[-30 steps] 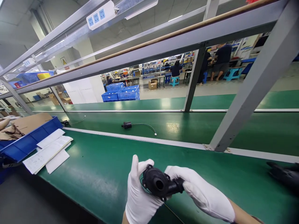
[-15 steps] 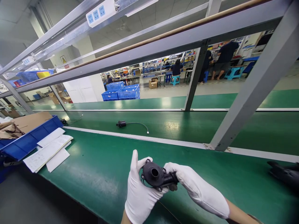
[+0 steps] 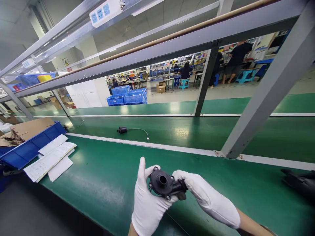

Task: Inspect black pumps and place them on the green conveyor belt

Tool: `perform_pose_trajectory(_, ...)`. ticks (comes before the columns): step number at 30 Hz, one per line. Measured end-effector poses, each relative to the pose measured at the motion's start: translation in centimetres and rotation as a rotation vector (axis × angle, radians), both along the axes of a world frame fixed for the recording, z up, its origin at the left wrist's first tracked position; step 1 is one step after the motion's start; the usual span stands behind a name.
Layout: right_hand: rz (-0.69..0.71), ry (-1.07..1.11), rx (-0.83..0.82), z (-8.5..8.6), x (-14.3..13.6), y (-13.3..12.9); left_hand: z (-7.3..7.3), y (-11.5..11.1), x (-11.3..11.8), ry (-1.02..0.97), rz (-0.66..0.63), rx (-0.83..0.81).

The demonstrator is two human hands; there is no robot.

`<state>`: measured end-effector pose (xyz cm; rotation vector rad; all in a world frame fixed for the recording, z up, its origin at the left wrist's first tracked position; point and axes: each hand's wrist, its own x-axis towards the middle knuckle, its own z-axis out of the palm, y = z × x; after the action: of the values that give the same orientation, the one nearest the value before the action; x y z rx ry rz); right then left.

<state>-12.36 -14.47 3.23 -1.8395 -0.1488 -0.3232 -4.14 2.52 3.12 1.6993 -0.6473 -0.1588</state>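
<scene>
Over the green bench, a small black pump (image 3: 165,182) with a round opening facing up is held between both white-gloved hands. My left hand (image 3: 149,200) cups it from the left and below, with one finger pointing up. Closed around the pump's side pipe, my right hand (image 3: 197,188) grips it from the right. A thin wire (image 3: 178,224) trails beneath the hands toward the front; part of the pump's underside is hidden by the gloves.
On the green belt beyond the white strip lies another black pump (image 3: 122,129) with a wire and white connector. At left are papers (image 3: 52,157) and a blue bin (image 3: 36,139) holding cardboard. A dark object (image 3: 299,183) sits at the right edge. A grey post (image 3: 265,85) slants up at right.
The pump on the belt has shifted left, and another one further left has too. My hands hold nearly the same pose around the pump.
</scene>
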Motion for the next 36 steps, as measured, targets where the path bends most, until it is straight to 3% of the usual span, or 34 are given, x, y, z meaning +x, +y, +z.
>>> perform_pose_trajectory(6,0.011,0.019,0.025,-0.1,0.1,0.1,0.1,0.0,0.1,-0.052,0.019,0.037)
perform_pose_trajectory(12,-0.042,0.261,-0.054,0.3,0.2,-0.1,-0.3,0.2,-0.2,-0.306,0.008,0.078)
perform_pose_trajectory(17,0.056,0.018,-0.314,1.1,-0.5,-1.5,-1.6,1.1,1.2,-0.602,0.092,0.139)
perform_pose_trajectory(21,0.126,-0.065,-0.330,1.4,-0.9,-2.6,-3.3,2.3,4.3,-0.454,0.273,0.159)
perform_pose_trajectory(24,0.040,-0.010,-0.131,1.1,-0.7,-2.8,-5.2,3.2,6.4,-0.356,0.369,0.188)
perform_pose_trajectory(28,-0.070,0.073,0.462,0.4,0.7,-2.1,-7.9,3.8,8.0,-0.310,0.431,0.236)
perform_pose_trajectory(30,-0.166,0.126,0.678,0.2,1.6,-1.7,-8.9,3.9,8.4,-0.296,0.434,0.253)
perform_pose_trajectory(32,-0.269,0.173,0.741,0.1,2.4,-1.5,-9.8,3.9,8.7,-0.262,0.425,0.283)
perform_pose_trajectory(36,-0.396,0.166,0.632,0.4,2.9,-2.2,-11.6,3.9,9.5,-0.234,0.410,0.380)
